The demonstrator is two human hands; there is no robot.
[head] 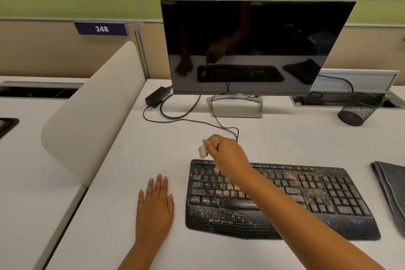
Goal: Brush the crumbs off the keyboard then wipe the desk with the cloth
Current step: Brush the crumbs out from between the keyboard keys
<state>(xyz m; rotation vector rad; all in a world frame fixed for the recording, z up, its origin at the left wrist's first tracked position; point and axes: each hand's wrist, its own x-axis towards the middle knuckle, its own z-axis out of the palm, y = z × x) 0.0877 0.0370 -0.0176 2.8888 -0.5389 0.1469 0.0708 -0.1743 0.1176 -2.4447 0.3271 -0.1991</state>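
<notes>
A black keyboard lies on the white desk, its keys and palm rest strewn with tan crumbs. My right hand grips a small wooden-handled brush, blurred, just above the keyboard's far left corner. My left hand rests flat on the desk to the left of the keyboard, fingers straight. A few crumbs lie on the desk between that hand and the keyboard. A folded grey cloth sits at the right edge of the desk.
A dark Dell monitor stands behind the keyboard on a silver stand, with cables and a black power brick to its left. A black mesh cup is at the back right. A beige divider borders the left.
</notes>
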